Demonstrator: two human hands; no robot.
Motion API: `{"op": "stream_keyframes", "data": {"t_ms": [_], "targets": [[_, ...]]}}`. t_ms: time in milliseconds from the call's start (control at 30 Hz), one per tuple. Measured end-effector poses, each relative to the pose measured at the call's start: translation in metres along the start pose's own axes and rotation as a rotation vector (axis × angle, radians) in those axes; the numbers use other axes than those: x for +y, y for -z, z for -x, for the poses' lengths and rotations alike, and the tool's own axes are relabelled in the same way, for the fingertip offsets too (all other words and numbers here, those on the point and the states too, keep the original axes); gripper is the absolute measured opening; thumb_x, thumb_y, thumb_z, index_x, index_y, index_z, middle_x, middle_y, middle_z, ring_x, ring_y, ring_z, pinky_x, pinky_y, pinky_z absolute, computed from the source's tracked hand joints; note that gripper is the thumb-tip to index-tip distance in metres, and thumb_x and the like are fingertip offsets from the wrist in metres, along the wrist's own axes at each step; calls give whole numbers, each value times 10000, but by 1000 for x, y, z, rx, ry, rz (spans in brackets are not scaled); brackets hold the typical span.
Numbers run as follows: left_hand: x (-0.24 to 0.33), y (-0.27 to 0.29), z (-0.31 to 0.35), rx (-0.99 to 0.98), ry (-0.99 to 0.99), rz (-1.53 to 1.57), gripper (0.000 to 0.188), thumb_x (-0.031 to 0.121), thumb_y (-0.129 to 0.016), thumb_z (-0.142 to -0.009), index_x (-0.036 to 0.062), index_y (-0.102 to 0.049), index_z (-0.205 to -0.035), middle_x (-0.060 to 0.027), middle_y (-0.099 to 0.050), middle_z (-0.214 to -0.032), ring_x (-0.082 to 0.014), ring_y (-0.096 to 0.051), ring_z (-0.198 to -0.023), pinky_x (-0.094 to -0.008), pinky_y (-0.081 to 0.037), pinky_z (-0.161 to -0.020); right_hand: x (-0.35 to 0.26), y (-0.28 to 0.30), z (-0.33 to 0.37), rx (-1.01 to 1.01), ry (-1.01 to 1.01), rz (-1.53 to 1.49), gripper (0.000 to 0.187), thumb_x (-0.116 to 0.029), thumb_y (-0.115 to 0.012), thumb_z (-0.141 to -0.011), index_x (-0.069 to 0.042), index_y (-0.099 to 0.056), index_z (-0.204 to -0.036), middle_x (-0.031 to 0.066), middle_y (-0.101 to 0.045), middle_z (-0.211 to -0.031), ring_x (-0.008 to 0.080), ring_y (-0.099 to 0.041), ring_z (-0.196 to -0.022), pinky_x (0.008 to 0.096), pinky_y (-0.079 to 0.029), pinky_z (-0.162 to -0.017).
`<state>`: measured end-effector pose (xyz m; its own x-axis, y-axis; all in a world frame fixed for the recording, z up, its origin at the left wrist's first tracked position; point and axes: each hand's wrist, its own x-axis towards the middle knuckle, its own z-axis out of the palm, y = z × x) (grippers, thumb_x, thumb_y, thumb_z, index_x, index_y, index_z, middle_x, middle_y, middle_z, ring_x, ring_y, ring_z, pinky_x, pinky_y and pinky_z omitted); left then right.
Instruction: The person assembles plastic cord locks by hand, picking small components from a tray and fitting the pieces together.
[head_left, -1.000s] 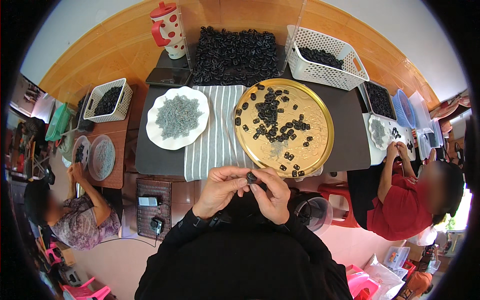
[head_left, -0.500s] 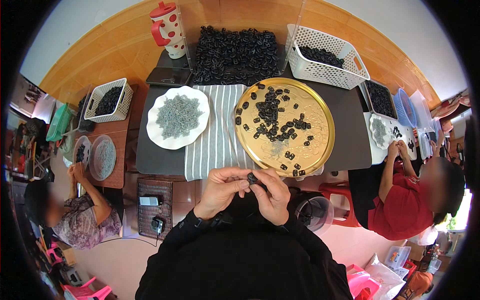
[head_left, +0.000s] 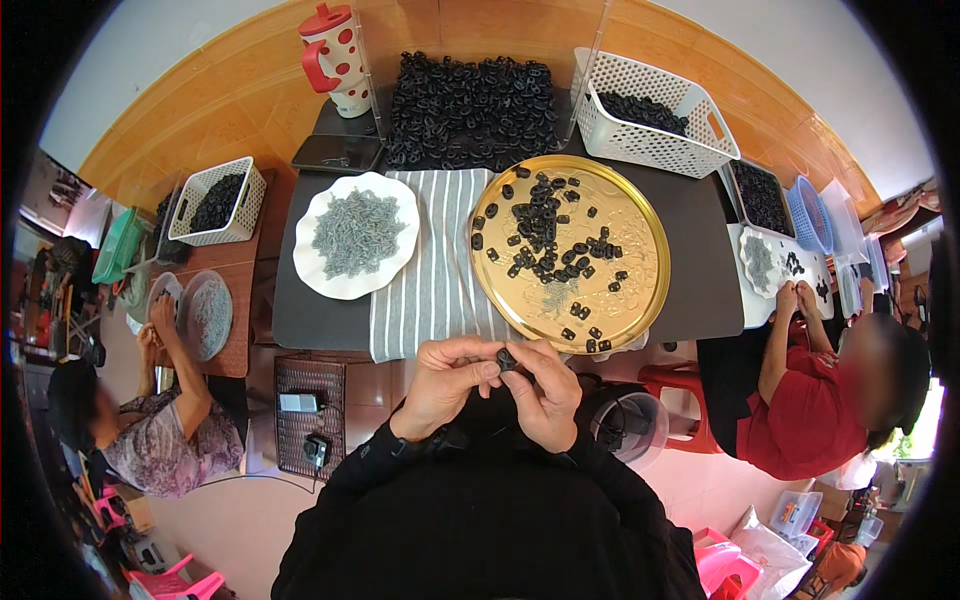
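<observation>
Pinched between both hands at the table's near edge, a small black piece (head_left: 506,358), left hand (head_left: 447,383) and right hand (head_left: 545,392) closed narrowly about it, fingertips meeting at chest height, apparently for close fitting work. Just beyond, within easy reach, a gold tray (head_left: 640,300) scattered with more black pieces and a small heap of grey bits. Beside it on the left, laid over a striped cloth (head_left: 430,290), a white plate (head_left: 315,275) of grey springs, seemingly kept apart as a second part. Farther back, a large heap (head_left: 470,105) of black pieces as bulk stock, flanked by a white basket (head_left: 650,140) on the right and a red-dotted jug (head_left: 335,60) on the left. At side tables, two other people at similar sorting, one on each side.
</observation>
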<state>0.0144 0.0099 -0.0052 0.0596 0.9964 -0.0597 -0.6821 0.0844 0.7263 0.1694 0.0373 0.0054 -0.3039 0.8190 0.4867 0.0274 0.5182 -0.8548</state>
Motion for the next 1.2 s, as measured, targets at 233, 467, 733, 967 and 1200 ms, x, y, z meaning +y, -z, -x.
{"op": "stream_keyframes", "data": {"t_ms": [233,467,733,967,1200], "targets": [[-4,-2,2,19,-58,-73,194,-54,-636,-826,-17,-672,-1013,-114,-648,-880,-137,-631,-674,-200,-502,-531,-4,-1,0,22,18,10,331,96,-628,-785,40,-598,-1109,135,-601,-922,189,-586,-748,257,-465,-657],[-13,-8,7,50,-170,-149,194,-58,-626,-833,-28,-656,-1023,-100,-633,-872,-119,-614,-671,-193,-491,-524,-5,-2,-1,35,56,32,343,113,-619,-775,25,-594,-1105,137,-594,-880,214,-586,-709,269,-461,-612],[-15,-18,8,118,-281,-254,180,-66,-600,-851,-46,-636,-1026,-84,-609,-853,-93,-576,-657,-186,-463,-532,-6,-3,-5,59,119,74,347,138,-616,-760,21,-597,-1086,141,-599,-863,209,-585,-670,266,-461,-581],[-16,-17,6,112,-281,-268,169,-58,-593,-858,-46,-636,-1020,-85,-608,-861,-94,-577,-659,-190,-466,-534,-4,-3,-8,60,153,100,337,145,-615,-758,26,-597,-1073,142,-601,-856,202,-590,-655,262,-462,-566],[-9,-8,2,83,-247,-296,204,-40,-600,-861,-27,-642,-1060,-73,-613,-860,-100,-585,-703,-198,-467,-561,-12,5,-18,-13,-125,-127,280,116,-609,-784,17,-610,-1046,97,-593,-829,153,-585,-716,242,-454,-612]]}}
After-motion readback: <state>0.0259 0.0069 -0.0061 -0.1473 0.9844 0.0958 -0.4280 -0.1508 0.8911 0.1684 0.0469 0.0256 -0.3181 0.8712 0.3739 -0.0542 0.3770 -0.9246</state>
